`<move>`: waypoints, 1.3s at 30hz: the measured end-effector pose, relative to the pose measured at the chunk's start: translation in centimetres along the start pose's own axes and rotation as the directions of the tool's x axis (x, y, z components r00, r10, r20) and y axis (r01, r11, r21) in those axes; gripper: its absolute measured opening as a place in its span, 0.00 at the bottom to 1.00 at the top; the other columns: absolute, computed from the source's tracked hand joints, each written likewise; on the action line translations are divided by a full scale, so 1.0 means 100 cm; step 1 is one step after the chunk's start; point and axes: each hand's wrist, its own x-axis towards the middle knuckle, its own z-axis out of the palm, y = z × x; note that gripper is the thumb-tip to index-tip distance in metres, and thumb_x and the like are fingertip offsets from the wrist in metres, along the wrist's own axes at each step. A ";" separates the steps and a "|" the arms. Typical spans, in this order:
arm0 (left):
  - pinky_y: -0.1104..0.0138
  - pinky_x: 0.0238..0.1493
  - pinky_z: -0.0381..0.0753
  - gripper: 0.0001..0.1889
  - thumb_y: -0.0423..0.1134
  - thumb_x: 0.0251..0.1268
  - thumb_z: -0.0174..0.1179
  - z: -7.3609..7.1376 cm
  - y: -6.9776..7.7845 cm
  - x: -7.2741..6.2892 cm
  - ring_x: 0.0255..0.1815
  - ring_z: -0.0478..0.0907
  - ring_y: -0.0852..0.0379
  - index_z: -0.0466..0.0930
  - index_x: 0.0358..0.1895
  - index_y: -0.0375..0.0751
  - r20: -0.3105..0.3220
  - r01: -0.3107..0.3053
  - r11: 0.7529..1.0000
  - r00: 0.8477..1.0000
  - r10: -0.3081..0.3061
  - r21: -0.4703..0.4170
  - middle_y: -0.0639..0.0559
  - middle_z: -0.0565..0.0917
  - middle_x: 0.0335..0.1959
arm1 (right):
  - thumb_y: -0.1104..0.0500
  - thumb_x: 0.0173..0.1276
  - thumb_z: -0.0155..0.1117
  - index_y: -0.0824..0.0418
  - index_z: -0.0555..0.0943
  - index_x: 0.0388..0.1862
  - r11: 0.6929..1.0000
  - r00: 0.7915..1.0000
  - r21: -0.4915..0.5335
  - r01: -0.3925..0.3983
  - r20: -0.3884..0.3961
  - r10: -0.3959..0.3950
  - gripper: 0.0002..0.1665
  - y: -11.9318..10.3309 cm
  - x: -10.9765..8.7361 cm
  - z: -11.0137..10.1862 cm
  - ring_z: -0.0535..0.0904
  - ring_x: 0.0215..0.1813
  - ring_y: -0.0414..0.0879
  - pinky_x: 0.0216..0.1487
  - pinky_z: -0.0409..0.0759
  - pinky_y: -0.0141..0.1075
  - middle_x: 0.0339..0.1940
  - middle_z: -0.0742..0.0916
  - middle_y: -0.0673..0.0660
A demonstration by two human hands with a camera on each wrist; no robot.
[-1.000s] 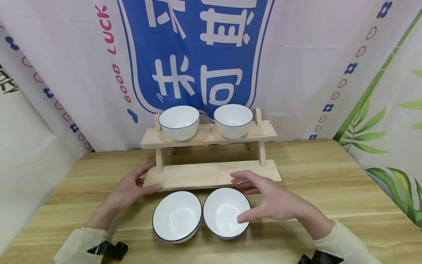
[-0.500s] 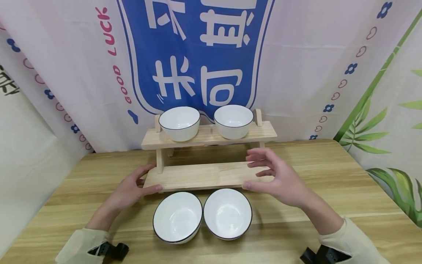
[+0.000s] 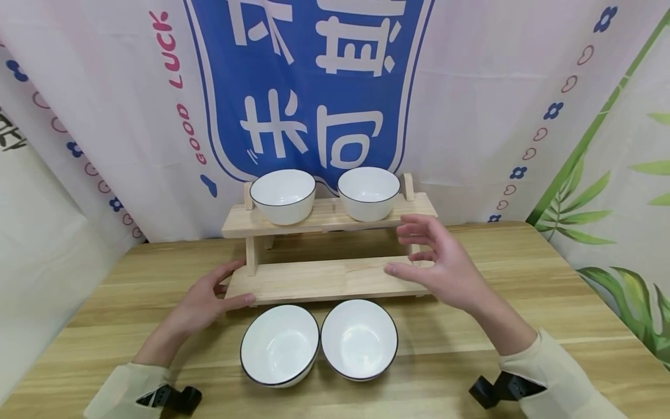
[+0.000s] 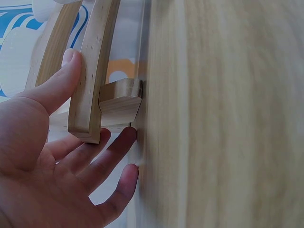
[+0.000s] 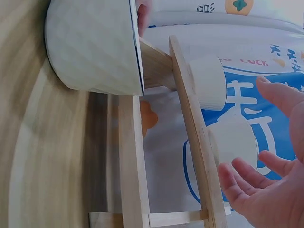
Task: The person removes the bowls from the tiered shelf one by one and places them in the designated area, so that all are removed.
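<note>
A two-tier wooden shelf rack [image 3: 324,280] stands on the table. My left hand [image 3: 204,299] holds the left end of its lower board, with the thumb [image 4: 64,78] on the board and the fingers round its end. My right hand [image 3: 447,270] is raised, fingers spread and slightly bent, before the rack's right side; it holds nothing. A white dark-rimmed bowl [image 3: 284,201] and a second white bowl [image 3: 369,198] sit on the upper board. In front of the rack, a left bowl [image 3: 280,346] and a right bowl [image 3: 360,340] stand side by side on the table.
A wood-grain table [image 3: 523,279] carries everything. Close behind the rack hangs a white cloth [image 3: 471,134] with a blue printed panel [image 3: 309,75]. Rounded wooden uprights [image 3: 407,187] rise at the back of the upper board.
My right hand has left the right front bowl and moved up and away to the rack's right side. The left hand and the bowls have stayed in place.
</note>
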 end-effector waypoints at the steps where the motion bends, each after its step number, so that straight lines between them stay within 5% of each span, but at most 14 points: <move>1: 0.58 0.50 0.79 0.54 0.60 0.68 0.73 0.000 0.000 0.000 0.69 0.76 0.33 0.52 0.88 0.46 0.000 0.001 1.000 1.000 -0.001 0.001 0.31 0.61 0.84 | 0.57 0.67 0.81 0.59 0.66 0.81 1.000 1.000 0.003 -0.005 -0.003 0.005 0.48 0.000 0.002 0.000 0.79 0.72 0.58 0.68 0.80 0.56 0.71 0.82 0.60; 9: 0.58 0.52 0.79 0.54 0.61 0.68 0.72 -0.001 0.001 -0.002 0.69 0.76 0.34 0.53 0.88 0.45 -0.004 -0.002 1.000 1.000 0.002 0.003 0.32 0.61 0.84 | 0.55 0.67 0.82 0.56 0.61 0.85 0.990 0.996 0.104 -0.093 -0.005 0.094 0.54 0.000 0.013 0.003 0.76 0.76 0.54 0.78 0.72 0.56 0.76 0.79 0.59; 20: 0.56 0.53 0.80 0.54 0.61 0.68 0.72 0.001 0.001 -0.001 0.70 0.76 0.33 0.53 0.88 0.45 -0.006 0.001 1.000 1.000 -0.001 0.006 0.31 0.62 0.83 | 0.55 0.66 0.82 0.58 0.59 0.86 0.987 0.994 0.134 -0.093 -0.045 0.100 0.57 -0.001 0.026 0.006 0.72 0.81 0.57 0.85 0.63 0.54 0.79 0.76 0.60; 30: 0.54 0.54 0.81 0.53 0.60 0.68 0.72 0.000 0.000 -0.001 0.70 0.76 0.33 0.54 0.88 0.44 -0.009 -0.010 1.000 1.000 0.010 0.011 0.31 0.63 0.83 | 0.47 0.63 0.84 0.56 0.54 0.89 0.984 0.983 0.087 -0.153 -0.088 0.161 0.66 0.000 0.043 0.010 0.67 0.84 0.58 0.84 0.64 0.57 0.83 0.72 0.60; 39: 0.57 0.52 0.80 0.54 0.61 0.67 0.73 0.000 0.001 -0.001 0.70 0.76 0.34 0.53 0.88 0.45 -0.007 0.007 1.000 1.000 -0.007 0.007 0.32 0.63 0.82 | 0.43 0.61 0.85 0.57 0.45 0.91 0.982 0.981 0.040 -0.186 -0.041 0.187 0.74 -0.002 0.061 0.007 0.65 0.86 0.58 0.84 0.63 0.58 0.86 0.68 0.62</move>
